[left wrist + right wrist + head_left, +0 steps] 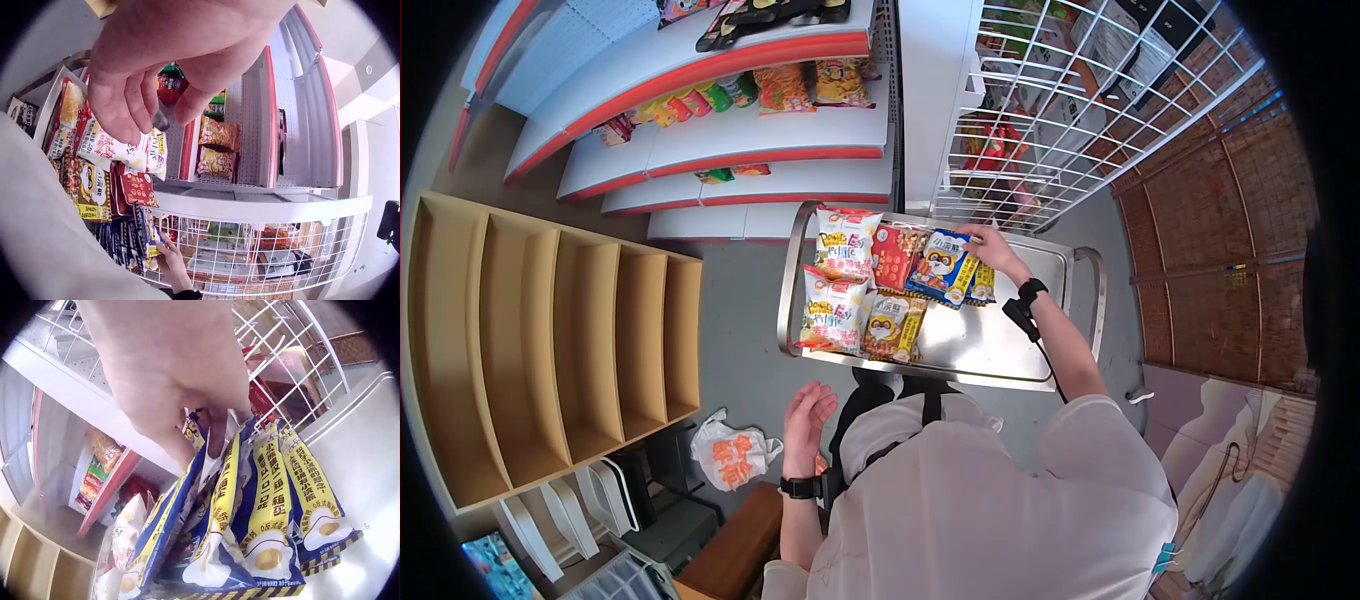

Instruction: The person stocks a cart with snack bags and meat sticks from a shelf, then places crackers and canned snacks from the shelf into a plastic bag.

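Observation:
My right hand [994, 250] pinches the top edge of a blue and yellow snack bag [941, 268] over the metal tray [1000, 345]. In the right wrist view, the fingers reach in among several blue bags [265, 519] standing side by side. To the left on the tray are two white bags [832, 312], a red bag [895, 256] and a brown and yellow bag [892, 325]. My left hand [808, 415] hangs in the air by the tray's near side, holding nothing, its fingers loosely bent; the left wrist view shows it large.
Shelves with red edges [800, 155] hold bright snack bags beyond the tray. A white wire rack [1090, 120] stands at the back right, an empty wooden shelf unit [590, 330] at the left. On the floor lies a white plastic bag [733, 455].

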Motion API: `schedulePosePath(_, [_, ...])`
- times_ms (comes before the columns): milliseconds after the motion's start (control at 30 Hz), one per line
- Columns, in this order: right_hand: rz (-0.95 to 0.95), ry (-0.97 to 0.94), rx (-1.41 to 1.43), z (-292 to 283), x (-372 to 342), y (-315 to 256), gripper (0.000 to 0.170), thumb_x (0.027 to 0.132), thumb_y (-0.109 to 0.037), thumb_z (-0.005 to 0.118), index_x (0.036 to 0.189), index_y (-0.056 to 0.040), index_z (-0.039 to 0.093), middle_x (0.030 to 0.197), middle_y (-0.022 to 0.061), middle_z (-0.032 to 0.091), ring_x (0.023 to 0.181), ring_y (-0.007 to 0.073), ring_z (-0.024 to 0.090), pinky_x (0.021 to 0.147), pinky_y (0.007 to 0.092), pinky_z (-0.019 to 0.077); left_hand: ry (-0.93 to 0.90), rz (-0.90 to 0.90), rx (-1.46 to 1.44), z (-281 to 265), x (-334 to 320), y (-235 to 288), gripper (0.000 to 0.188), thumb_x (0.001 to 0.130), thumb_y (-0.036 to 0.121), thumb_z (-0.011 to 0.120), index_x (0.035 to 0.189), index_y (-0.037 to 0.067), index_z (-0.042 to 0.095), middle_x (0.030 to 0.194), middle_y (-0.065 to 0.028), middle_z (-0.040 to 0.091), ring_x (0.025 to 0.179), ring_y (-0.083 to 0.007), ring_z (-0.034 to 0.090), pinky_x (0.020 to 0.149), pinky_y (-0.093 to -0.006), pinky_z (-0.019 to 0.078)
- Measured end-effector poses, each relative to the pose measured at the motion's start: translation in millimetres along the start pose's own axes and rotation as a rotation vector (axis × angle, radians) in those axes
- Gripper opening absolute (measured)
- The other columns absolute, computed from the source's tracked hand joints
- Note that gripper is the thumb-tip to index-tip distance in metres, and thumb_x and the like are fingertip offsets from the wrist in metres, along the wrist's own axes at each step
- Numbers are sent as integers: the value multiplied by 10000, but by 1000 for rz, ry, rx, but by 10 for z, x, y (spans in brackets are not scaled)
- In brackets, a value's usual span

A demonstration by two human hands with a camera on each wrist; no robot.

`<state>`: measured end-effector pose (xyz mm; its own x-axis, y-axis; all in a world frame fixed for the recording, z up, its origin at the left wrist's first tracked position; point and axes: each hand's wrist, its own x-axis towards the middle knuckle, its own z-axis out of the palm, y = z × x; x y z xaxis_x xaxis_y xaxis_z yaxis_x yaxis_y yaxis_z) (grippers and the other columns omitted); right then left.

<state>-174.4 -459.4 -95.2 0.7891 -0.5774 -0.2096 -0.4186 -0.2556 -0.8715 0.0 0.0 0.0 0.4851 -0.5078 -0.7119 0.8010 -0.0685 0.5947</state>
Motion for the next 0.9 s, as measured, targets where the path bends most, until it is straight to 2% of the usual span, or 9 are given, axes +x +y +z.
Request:
schedulePosePath(67, [26,28,48,-4,-8,31,283,857,-3,568,1136,-23,615,1090,73,631,980,139,584,881,275,458,1,1,3,19,-17,2,329,904,159,608,1170,-3,504,1037,-136,628,904,-233,648,830,-337,520])
schedulePosePath(167, [30,-1,94,86,2,-37,294,863,-24,580,1154,-40,618,1083,84,646,963,157,601,859,287,471,15,14,24,-41,-39,83,330,903,160,608,1167,-6,503,1034,-136,629,900,-233,648,828,-337,520])
schedulePosePath(400, [66,-86,117,29,-13,-184,258,884,-32,561,1131,-35,634,1035,68,649,925,141,595,843,273,466,16,15,36,-6,6,106,335,903,167,608,1169,-7,501,1029,-135,630,905,-236,649,830,-341,521])
schedulePosePath(500, [107,-92,129,38,-7,-189,241,893,-53,557,1117,-23,638,1040,33,638,940,109,576,836,260,463,13,16,30,5,22,123,330,905,166,605,1168,-6,505,1031,-135,631,908,-238,650,830,-341,523])
schedulePosePath(567, [123,-76,234,27,-16,-172,241,906,-74,540,1121,-28,639,1042,25,634,919,105,571,826,246,456,11,10,31,11,38,118,322,909,165,600,1166,-6,510,1028,-137,633,908,-240,652,828,-344,526])
schedulePosePath(767, [120,-9,397,24,-94,-249,240,916,-81,518,1110,-23,647,1038,57,652,929,124,588,828,252,462,5,5,44,1,66,101,313,903,181,607,1156,19,519,1022,-133,636,906,-250,649,816,-357,535])
schedulePosePath(900, [212,-79,342,39,-91,-259,248,908,-89,544,1134,-39,633,1071,27,631,944,105,565,849,255,450,-7,-1,44,15,81,98,311,902,184,607,1152,19,521,1019,-132,637,906,-251,649,819,-356,532])
